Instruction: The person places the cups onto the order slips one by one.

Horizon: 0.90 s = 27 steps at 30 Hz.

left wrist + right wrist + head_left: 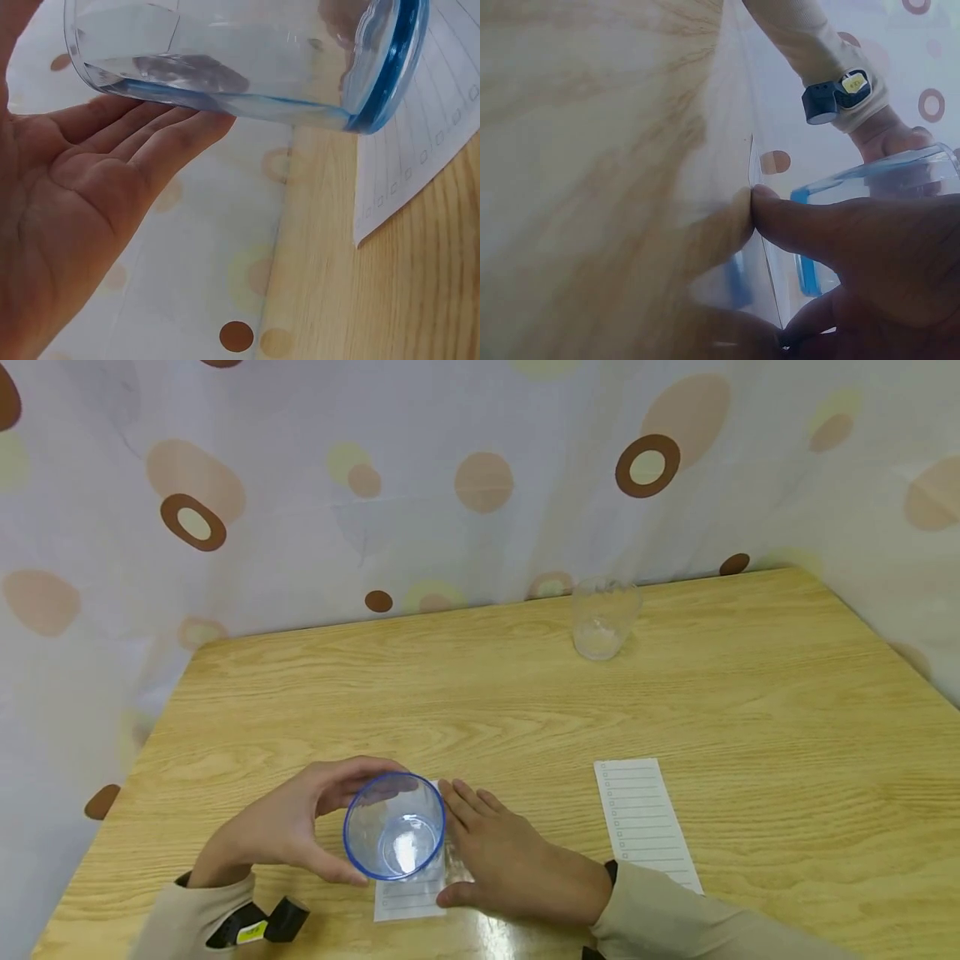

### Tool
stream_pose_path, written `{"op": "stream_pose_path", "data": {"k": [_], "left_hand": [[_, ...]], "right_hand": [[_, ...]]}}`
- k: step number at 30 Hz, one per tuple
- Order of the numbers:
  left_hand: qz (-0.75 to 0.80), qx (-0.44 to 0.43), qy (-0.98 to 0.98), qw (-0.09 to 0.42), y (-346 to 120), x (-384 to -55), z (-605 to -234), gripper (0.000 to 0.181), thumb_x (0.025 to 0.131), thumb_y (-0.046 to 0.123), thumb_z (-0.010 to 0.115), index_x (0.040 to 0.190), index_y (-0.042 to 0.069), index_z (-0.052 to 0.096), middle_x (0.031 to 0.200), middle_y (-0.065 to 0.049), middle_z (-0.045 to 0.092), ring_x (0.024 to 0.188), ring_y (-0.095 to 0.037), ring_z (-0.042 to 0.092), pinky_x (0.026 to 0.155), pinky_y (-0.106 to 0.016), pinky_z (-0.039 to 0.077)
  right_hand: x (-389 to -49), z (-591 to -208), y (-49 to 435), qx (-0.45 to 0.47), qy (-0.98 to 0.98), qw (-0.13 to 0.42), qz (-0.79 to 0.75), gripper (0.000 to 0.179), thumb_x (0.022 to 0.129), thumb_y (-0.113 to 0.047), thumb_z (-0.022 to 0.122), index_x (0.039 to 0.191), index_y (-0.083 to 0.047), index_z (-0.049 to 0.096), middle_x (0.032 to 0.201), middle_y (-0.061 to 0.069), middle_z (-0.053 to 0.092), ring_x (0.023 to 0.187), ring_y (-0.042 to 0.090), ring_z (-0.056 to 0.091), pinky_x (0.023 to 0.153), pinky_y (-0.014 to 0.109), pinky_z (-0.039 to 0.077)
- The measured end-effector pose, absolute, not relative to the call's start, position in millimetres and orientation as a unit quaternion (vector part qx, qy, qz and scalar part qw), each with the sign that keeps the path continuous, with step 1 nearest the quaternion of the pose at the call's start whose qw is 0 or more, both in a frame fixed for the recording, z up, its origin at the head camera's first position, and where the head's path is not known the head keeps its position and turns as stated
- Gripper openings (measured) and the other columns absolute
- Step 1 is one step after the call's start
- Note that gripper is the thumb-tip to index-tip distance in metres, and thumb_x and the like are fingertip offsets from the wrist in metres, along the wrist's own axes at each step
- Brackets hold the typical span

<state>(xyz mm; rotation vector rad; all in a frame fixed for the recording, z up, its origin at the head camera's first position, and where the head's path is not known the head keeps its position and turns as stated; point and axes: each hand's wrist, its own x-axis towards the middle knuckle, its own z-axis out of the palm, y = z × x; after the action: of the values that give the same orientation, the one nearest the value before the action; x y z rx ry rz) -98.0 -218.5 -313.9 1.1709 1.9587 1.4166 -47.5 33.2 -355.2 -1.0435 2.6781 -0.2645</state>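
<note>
My left hand holds a clear cup with a blue ring at one end, the thumb on the near side and the fingers along the far side. In both wrist views the blue-ringed end faces the table, close over a lined paper slip. The cup hides much of that slip in the head view. On the slip's right edge lies my right hand, palm down with straight fingers pointing away and the thumb spread, its tip at the paper.
A second lined slip with small checkboxes lies to the right, partly under the right sleeve. Another clear cup stands near the far edge of the wooden table. Behind the table hangs a dotted curtain.
</note>
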Motion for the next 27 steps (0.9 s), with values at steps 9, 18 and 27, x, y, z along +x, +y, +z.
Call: {"op": "stream_pose_path", "data": {"k": [9, 18, 27], "left_hand": [[0.512, 0.435, 0.695, 0.257, -215, -98, -319, 0.083, 0.070, 0.005, 0.086, 0.139, 0.000, 0.040, 0.132, -0.020, 0.051, 0.123, -0.030, 0.051, 0.105, -0.035, 0.041], [0.514, 0.426, 0.694, 0.270, -220, -103, -323, 0.085, 0.071, 0.000, 0.084, 0.141, -0.001, 0.035, 0.135, -0.021, 0.047, 0.125, -0.032, 0.049, 0.106, -0.035, 0.040], [0.520, 0.418, 0.687, 0.286, -222, -106, -325, 0.086, 0.071, -0.001, 0.083, 0.142, -0.002, 0.033, 0.138, -0.020, 0.044, 0.128, -0.033, 0.046, 0.107, -0.035, 0.039]], "right_hand": [[-48, -355, 33, -0.357, 0.919, 0.130, -0.102, 0.097, 0.085, -0.057, 0.064, 0.150, 0.004, 0.025, 0.157, 0.019, 0.020, 0.145, 0.031, 0.018, 0.116, 0.043, 0.023], [-48, -354, 33, -0.360, 0.920, 0.127, -0.084, 0.096, 0.086, -0.059, 0.061, 0.149, 0.005, 0.027, 0.157, 0.020, 0.019, 0.145, 0.031, 0.018, 0.116, 0.042, 0.022], [-48, -353, 33, -0.360, 0.920, 0.132, -0.078, 0.095, 0.087, -0.060, 0.060, 0.149, 0.004, 0.028, 0.158, 0.020, 0.018, 0.145, 0.031, 0.017, 0.116, 0.042, 0.021]]}}
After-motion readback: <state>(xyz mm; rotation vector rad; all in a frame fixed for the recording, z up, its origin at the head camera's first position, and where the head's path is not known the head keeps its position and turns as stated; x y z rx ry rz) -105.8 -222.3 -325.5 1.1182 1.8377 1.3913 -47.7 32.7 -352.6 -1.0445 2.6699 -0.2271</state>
